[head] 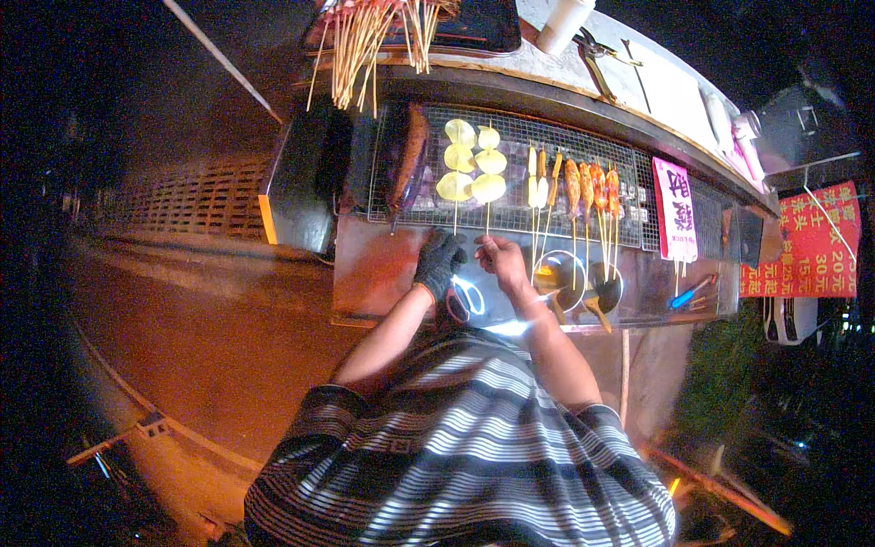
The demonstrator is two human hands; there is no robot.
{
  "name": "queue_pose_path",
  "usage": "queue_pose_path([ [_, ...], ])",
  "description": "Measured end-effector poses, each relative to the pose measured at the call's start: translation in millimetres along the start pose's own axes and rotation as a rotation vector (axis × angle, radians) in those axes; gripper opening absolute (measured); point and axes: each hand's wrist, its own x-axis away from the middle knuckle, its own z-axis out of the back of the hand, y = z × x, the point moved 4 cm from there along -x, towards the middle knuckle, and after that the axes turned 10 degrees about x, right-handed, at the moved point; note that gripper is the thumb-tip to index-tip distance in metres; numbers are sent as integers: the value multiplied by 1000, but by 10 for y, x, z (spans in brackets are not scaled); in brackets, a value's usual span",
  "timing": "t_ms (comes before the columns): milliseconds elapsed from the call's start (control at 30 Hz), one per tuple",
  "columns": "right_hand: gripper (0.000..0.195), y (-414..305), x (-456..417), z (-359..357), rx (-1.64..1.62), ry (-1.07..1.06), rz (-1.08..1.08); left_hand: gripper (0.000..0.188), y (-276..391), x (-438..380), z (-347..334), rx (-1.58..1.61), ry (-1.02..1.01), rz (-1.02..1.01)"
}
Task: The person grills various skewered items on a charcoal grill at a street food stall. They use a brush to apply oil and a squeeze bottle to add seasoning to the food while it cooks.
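Note:
My left hand (441,261), in a dark knit glove, grips the lower end of a skewer of pale yellow slices (459,158). Bare, my right hand (501,260) has its fingertips closed on the stick of a second skewer of like slices (491,161). Both skewers lie over the wire grill mesh (513,130). An eggplant (410,157) rests on the mesh to their left. To their right lie short pale skewers (533,178) and several browned meat skewers (586,183), their sticks pointing towards me.
Bowls with brushes (598,311) stand on the metal ledge at right, near a blue-handled tool (692,292). A pink printed packet (675,208) covers part of the grill. Beyond are a tray of raw skewers (478,34), tongs (598,65) and a white cup (564,26).

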Motion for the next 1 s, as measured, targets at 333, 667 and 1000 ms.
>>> queue_pose_path([
  [333, 35, 813, 1996, 1923, 595, 1123, -35, 12, -540, 322, 70, 84, -298, 207],
  [667, 29, 1575, 1188, 2872, 45, 1054, 47, 17, -778, 854, -24, -1300, -844, -253],
  [1000, 21, 1387, 1298, 3133, 130, 1162, 90, 16, -121, 677, -463, -780, -546, 109],
])
